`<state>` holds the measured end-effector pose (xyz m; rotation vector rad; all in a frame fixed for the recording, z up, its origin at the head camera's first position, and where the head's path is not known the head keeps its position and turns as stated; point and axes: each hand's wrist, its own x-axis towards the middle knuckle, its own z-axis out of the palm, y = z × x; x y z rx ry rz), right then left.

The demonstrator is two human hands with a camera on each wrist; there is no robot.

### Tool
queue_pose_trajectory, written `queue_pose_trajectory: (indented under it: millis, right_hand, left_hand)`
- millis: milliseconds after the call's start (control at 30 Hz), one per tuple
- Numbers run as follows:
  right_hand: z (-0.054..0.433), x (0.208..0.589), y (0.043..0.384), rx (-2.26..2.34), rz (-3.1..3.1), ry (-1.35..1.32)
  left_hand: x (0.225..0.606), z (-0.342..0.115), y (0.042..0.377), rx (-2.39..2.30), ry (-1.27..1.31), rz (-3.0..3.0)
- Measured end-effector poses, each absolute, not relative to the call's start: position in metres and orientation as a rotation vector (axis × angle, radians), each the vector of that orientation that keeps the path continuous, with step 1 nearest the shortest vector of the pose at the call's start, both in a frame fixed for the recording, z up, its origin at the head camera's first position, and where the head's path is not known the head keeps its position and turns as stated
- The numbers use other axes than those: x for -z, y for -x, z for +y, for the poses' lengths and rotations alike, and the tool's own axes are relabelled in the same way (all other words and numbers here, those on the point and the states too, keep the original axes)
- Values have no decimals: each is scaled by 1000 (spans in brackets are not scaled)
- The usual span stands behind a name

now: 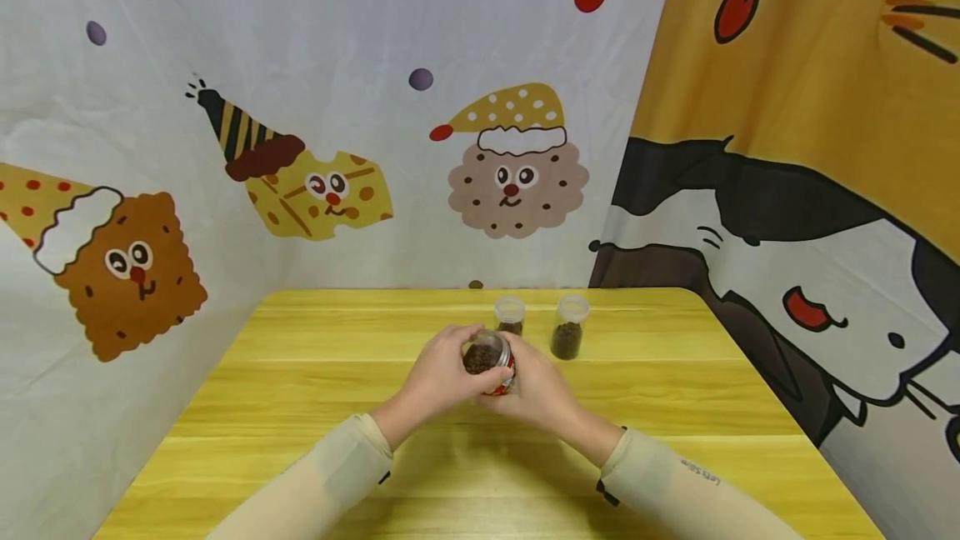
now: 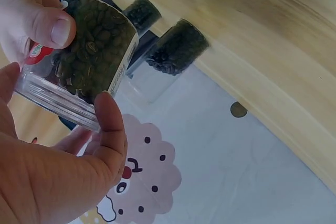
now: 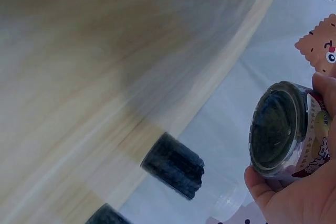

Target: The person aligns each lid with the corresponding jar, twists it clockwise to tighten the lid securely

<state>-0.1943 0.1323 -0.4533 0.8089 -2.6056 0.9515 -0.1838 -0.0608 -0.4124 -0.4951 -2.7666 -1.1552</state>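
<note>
A clear jar [image 1: 486,354] of dark, seed-like pieces, with a red label, is held off the table between both hands. My left hand [image 1: 437,371] curls round its clear ridged lid [image 2: 60,100], thumb on one side and fingers on the other. Around the jar's body, my right hand [image 1: 542,383] grips the label side. In the right wrist view the jar's round base [image 3: 275,129] faces the camera, tilted. Two similar unlabelled clear jars, one partly behind the hands [image 1: 509,312] and another to its right [image 1: 567,336], stand upright with dark contents.
The yellow wood-grain table [image 1: 322,407] reaches back to a white cloth backdrop [image 1: 337,15] with cartoon biscuits. A printed cloth [image 1: 787,215] with a large cartoon animal hangs along the right side. The two standing jars are just beyond the hands.
</note>
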Motion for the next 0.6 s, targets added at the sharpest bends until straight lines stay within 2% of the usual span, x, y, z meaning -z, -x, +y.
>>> queue_pose_trajectory:
  millis: [267, 600]
  right_hand:
    - [133, 459, 195, -1101, -2661, -731]
    - [130, 468, 204, -1123, -2748, -598]
  left_hand:
    - [416, -64, 186, 1200, 481, -2780]
    - [434, -94, 192, 1276, 298, -2736]
